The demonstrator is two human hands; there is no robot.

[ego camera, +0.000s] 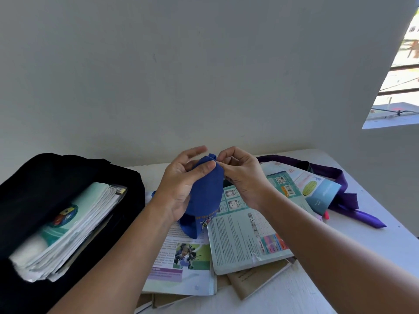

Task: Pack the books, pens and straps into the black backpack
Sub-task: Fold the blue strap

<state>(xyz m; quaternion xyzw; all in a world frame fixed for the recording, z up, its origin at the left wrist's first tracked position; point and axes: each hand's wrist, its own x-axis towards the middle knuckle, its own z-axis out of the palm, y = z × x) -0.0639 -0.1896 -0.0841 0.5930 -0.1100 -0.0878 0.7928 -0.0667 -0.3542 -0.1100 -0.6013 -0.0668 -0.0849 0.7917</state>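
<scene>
A blue strap (205,198) with a printed emblem hangs above the table, its lower end reaching a book. My left hand (181,184) grips its upper part with thumb across the cloth. My right hand (240,175) pinches the strap's top edge. The black backpack (68,177) lies open at the left with a stack of books (68,227) inside. More books (244,234) lie spread on the white table (374,245). A purple strap (347,200) lies at the right behind them. A pink pen tip (325,215) shows beside it.
A white wall stands right behind the table. A window opening (401,82) is at the upper right. Brown-covered books (256,282) poke out under the pile near the front edge.
</scene>
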